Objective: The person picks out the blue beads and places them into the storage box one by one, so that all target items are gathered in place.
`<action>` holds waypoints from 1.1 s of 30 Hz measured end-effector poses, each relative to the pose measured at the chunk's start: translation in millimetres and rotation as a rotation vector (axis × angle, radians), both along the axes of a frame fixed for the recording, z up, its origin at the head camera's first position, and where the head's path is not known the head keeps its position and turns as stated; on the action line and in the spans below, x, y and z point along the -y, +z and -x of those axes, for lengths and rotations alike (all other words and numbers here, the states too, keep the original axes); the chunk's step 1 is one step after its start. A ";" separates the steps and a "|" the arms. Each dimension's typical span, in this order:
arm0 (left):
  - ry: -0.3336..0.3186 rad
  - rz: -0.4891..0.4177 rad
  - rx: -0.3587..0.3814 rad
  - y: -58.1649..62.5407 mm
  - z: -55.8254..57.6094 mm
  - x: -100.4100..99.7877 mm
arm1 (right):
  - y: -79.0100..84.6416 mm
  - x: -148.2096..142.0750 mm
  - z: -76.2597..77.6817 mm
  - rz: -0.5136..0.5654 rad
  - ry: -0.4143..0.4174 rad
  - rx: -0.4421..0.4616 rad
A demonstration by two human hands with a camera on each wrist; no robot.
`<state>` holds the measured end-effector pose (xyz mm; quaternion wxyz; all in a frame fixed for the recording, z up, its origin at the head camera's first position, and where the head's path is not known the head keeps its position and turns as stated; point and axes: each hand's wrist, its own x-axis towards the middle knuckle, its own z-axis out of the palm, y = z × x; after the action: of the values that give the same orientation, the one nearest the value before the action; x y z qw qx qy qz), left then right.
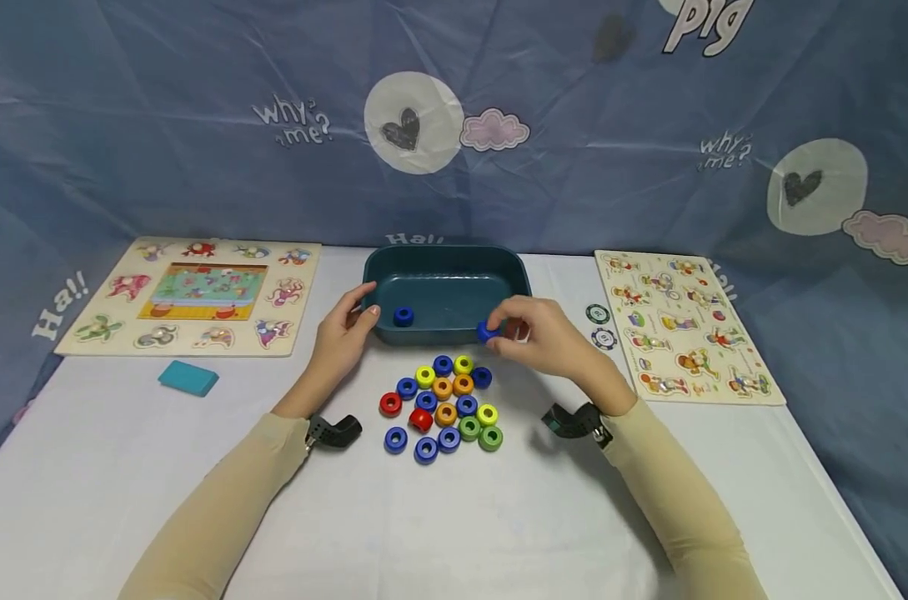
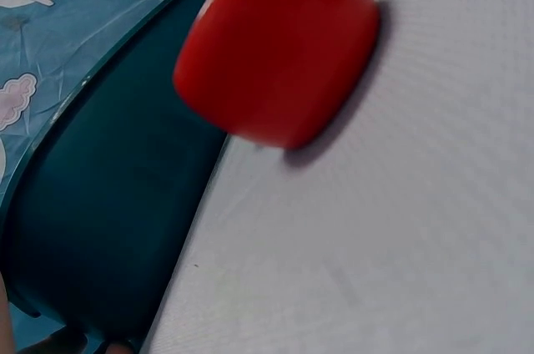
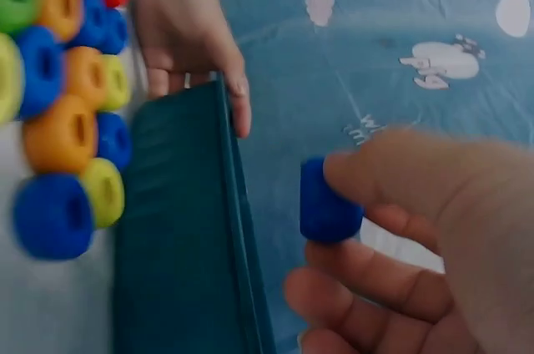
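Observation:
My right hand point(image 1: 539, 333) pinches a blue ring-shaped bead point(image 3: 324, 204) between thumb and finger, above the front right corner of the dark teal tray point(image 1: 454, 336). My left hand point(image 1: 346, 327) holds the tray's left end, thumb at the rim. One blue bead point(image 1: 403, 316) lies inside the tray, toward its left. In front of the tray is a loose cluster of blue, yellow, orange, green and red beads. A red bead point(image 1: 420, 419) among them is tipped on its side, and a red bead point(image 2: 279, 49) looms large in the left wrist view.
A wooden peg puzzle board point(image 1: 288, 321) lies at the left, with a turquoise block point(image 1: 188, 378) in front of it. To the right lie two poker chips point(image 1: 604, 338) and a second puzzle board point(image 1: 649, 362). A printed blue cloth point(image 1: 574, 200) hangs behind the white table.

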<state>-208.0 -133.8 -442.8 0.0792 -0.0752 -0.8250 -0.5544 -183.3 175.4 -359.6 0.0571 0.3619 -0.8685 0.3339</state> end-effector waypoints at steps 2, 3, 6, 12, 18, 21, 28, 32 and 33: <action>-0.004 -0.003 0.004 -0.6 0.0 0.7 | 1.8 9.7 9.7 0.007 -0.042 0.008; -0.007 -0.006 0.006 -1.0 -0.2 0.8 | 1.6 14.9 14.6 0.006 -0.061 0.014; -0.007 -0.009 0.009 -2.7 -1.2 2.5 | -2.1 34.3 32.1 -0.018 -0.107 0.049; -0.005 -0.029 0.007 -2.6 -2.2 1.5 | -12.3 73.3 67.1 -0.130 -0.115 0.236; -0.005 -0.020 0.028 5.8 -2.5 -0.3 | -21.8 87.0 84.7 -0.228 -0.085 0.408; -0.012 -0.019 0.032 20.2 -9.2 -4.2 | -24.2 87.1 87.8 -0.233 -0.080 0.456; -0.021 -0.004 0.037 37.9 -19.9 -7.0 | -21.3 78.2 70.3 -0.014 -0.107 0.210; -0.022 -0.014 0.041 37.5 -20.8 -7.0 | -16.6 60.8 38.3 0.192 -0.050 -0.019; -0.023 -0.019 0.039 37.6 -20.8 -7.3 | -16.4 55.1 30.1 0.204 -0.017 -0.047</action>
<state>-187.2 -126.6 -405.2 0.0573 -0.0733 -0.8202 -0.5644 -213.4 120.3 -376.0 0.1168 0.3545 -0.8316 0.4113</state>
